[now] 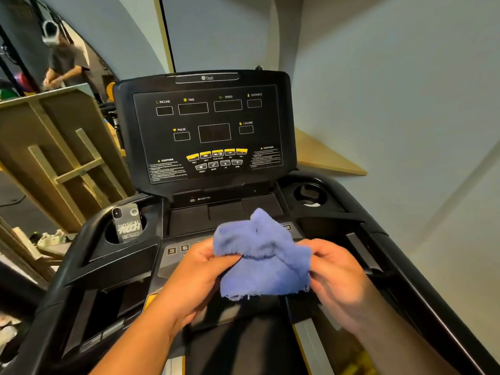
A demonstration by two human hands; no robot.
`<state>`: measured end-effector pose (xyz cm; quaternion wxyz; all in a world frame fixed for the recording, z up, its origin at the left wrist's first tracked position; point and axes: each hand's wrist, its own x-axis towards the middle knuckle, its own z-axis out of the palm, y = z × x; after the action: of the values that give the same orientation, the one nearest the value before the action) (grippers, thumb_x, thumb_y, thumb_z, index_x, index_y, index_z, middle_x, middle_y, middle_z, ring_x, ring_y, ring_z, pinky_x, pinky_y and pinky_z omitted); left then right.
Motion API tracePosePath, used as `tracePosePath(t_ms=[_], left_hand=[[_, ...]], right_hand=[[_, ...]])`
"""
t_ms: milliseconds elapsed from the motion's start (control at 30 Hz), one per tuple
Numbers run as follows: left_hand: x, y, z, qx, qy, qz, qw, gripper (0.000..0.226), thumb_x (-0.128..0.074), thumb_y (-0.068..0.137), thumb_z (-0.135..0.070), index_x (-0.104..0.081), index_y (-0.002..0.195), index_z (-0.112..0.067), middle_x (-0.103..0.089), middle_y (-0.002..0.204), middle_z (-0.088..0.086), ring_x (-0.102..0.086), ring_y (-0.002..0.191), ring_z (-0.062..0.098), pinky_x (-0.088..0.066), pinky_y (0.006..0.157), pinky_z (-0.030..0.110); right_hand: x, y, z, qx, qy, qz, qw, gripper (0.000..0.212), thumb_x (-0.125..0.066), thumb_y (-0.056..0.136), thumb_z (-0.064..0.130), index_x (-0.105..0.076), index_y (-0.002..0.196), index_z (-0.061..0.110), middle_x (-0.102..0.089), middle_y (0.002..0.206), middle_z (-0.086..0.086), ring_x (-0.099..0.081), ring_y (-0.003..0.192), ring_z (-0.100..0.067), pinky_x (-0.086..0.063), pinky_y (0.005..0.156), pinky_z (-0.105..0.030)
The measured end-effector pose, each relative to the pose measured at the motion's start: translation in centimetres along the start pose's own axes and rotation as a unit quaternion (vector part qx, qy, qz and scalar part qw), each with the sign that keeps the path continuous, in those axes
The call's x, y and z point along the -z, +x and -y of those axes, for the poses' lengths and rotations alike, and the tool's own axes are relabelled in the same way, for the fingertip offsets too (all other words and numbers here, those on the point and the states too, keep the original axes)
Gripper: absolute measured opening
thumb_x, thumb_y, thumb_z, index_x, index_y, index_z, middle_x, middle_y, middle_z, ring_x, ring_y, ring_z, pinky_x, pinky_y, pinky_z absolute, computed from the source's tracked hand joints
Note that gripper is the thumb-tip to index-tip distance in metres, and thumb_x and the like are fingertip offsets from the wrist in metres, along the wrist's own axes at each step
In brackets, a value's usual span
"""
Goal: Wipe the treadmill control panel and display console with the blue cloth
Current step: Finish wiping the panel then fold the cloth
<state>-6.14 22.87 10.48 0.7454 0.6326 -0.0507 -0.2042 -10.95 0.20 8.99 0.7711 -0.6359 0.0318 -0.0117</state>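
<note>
A blue cloth is bunched up between both hands, held in the air over the lower control panel of the treadmill. My left hand pinches its left edge, and my right hand grips its right edge. The cloth hides most of the numbered keys on that panel. Above stands the black display console, upright and dark, with yellow and grey buttons near its bottom. Neither hand touches the console.
A phone leans in the left cup holder. The right cup holder sits beside the console. A grey wall runs close on the right. Wooden framing stands at left, and another person is far back left.
</note>
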Motion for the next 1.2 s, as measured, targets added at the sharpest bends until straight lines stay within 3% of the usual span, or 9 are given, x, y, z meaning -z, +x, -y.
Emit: tracePosePath(t_ms=[100,200,300,433,533,667,900,1067,1200], left_hand=[[-1.2,0.4,-0.7,-0.012,-0.026,0.053,0.998,0.021,-0.058,0.084,0.009,-0.071,0.075,-0.005,-0.073,0.112,0.018,-0.072,0.099,0.037,-0.062,0.072,0.036],[-2.3,2.0,-0.7,0.038,-0.126,0.126,0.983,0.015,-0.06,0.079,-0.001,-0.073,0.086,-0.003,-0.066,0.125,0.026,-0.063,0.117,0.04,-0.053,0.097,0.048],[-4.0,4.3,-0.1,0.077,-0.199,0.178,0.961,0.035,-0.067,0.075,-0.017,-0.071,0.105,0.001,-0.063,0.127,0.029,-0.062,0.115,0.039,-0.053,0.097,0.048],[-8.3,8.4,1.1,0.007,0.098,0.146,0.984,0.032,-0.07,0.084,-0.001,-0.071,0.111,-0.017,-0.074,0.112,0.008,-0.069,0.103,0.021,-0.054,0.086,0.03],[-12.5,11.8,1.7,-0.062,0.284,0.17,0.942,0.04,-0.07,0.084,-0.001,-0.069,0.115,-0.026,-0.073,0.107,-0.004,-0.068,0.098,0.008,-0.052,0.084,0.019],[-17.9,17.1,4.5,-0.122,0.391,0.219,0.886,0.031,-0.071,0.08,-0.004,-0.071,0.1,-0.028,-0.071,0.1,-0.01,-0.068,0.092,0.012,-0.055,0.084,0.03],[-21.0,20.7,10.9,-0.093,0.53,0.217,0.815,0.025,-0.061,0.084,0.001,-0.079,0.092,-0.014,-0.07,0.092,-0.002,-0.065,0.081,0.007,-0.051,0.08,0.022],[-20.2,19.7,11.9,-0.131,0.662,0.243,0.697,0.046,-0.052,0.083,-0.054,-0.072,0.109,-0.021,-0.059,0.133,0.005,-0.049,0.128,0.023,-0.045,0.102,0.045],[-20.3,18.1,12.6,-0.14,0.761,0.241,0.585,0.071,-0.049,0.082,-0.067,-0.051,0.138,-0.025,-0.05,0.144,-0.001,-0.036,0.139,0.024,-0.018,0.116,0.064]], right_hand=[[1.5,-1.3,0.2,0.059,-0.04,-0.006,0.997,0.025,-0.05,0.081,-0.005,-0.072,0.076,0.007,-0.068,0.087,-0.012,-0.06,0.085,-0.033,-0.046,0.075,-0.041],[3.2,-2.5,0.0,0.064,-0.064,-0.03,0.995,0.024,-0.052,0.079,-0.004,-0.074,0.08,0.005,-0.068,0.091,-0.016,-0.061,0.094,-0.039,-0.049,0.087,-0.052],[5.5,-3.7,-1.2,0.034,-0.051,-0.073,0.995,0.023,-0.056,0.08,-0.001,-0.077,0.085,0.007,-0.071,0.096,-0.012,-0.065,0.095,-0.034,-0.051,0.086,-0.048],[8.3,-5.8,-3.3,0.001,-0.019,-0.161,0.987,0.028,-0.058,0.084,-0.009,-0.08,0.091,0.006,-0.071,0.107,-0.01,-0.066,0.101,-0.033,-0.054,0.078,-0.034],[10.6,-6.6,-4.9,-0.056,0.008,-0.212,0.976,0.03,-0.059,0.088,-0.006,-0.081,0.094,0.012,-0.075,0.106,-0.01,-0.068,0.102,-0.031,-0.053,0.083,-0.041],[14.0,-6.2,-7.2,-0.146,0.095,-0.262,0.949,0.029,-0.057,0.09,-0.005,-0.08,0.099,0.01,-0.074,0.103,-0.023,-0.069,0.1,-0.034,-0.049,0.084,-0.046],[17.6,-4.3,-11.1,-0.264,0.069,-0.219,0.937,0.03,-0.058,0.091,-0.001,-0.076,0.111,0.012,-0.072,0.11,-0.022,-0.068,0.108,-0.035,-0.053,0.094,-0.048],[18.6,-2.8,-10.0,-0.227,-0.256,-0.218,0.914,0.012,-0.063,0.094,0.014,-0.069,0.097,0.023,-0.068,0.096,0.004,-0.065,0.087,-0.008,-0.051,0.071,-0.019],[18.4,0.3,-11.2,-0.127,-0.43,-0.213,0.868,0.033,-0.076,0.086,0.024,-0.064,0.116,0.03,-0.056,0.11,0.019,-0.054,0.101,0.001,-0.04,0.091,-0.015]])
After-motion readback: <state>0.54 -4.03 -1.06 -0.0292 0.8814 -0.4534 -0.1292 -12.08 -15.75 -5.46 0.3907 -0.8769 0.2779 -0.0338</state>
